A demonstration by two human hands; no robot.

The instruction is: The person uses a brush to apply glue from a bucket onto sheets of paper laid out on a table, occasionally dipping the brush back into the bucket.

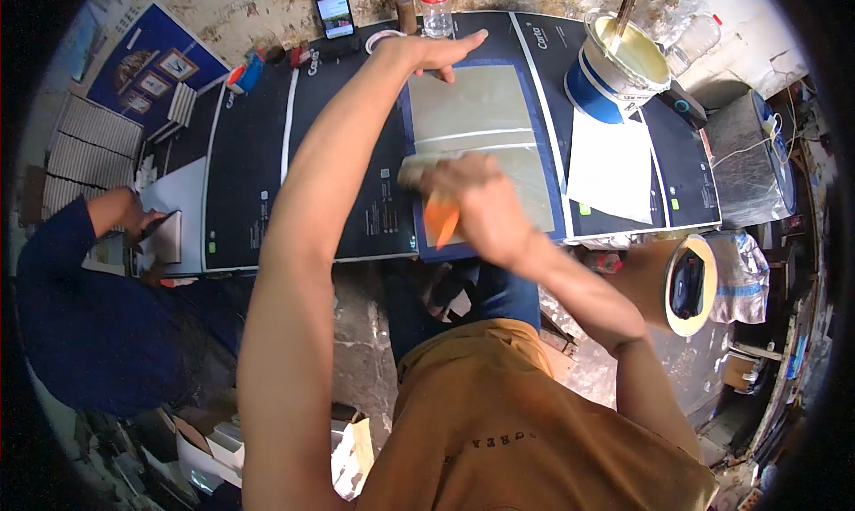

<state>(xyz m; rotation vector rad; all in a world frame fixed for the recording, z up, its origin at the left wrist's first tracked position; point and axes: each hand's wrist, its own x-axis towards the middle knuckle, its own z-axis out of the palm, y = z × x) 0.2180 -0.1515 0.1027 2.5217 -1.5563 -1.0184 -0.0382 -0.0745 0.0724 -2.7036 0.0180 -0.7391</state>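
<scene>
On the table in front of me lies a blue sheet (pixel 545 186) with grey-beige boards (pixel 472 97) on it. White strips (pixel 475 141) cross between the boards. My right hand (pixel 481 195) is closed around a wide brush with an orange handle (pixel 441 219), somewhat blurred. The brush's head reaches over the left edge of the lower board. My left hand (pixel 438 55) is at the sheet's far edge, fingers stretched out and thumb apart, with nothing seen in it. Whether its palm presses on the board is hidden.
A blue-and-white bucket (pixel 614 70) of pale paste with a stick stands back right, beside white paper (pixel 610 168). At the back are a phone (pixel 333 12) and a bottle (pixel 435 8). A co-worker (pixel 98 306) handles a small board at left, near stacked boards (pixel 93 141).
</scene>
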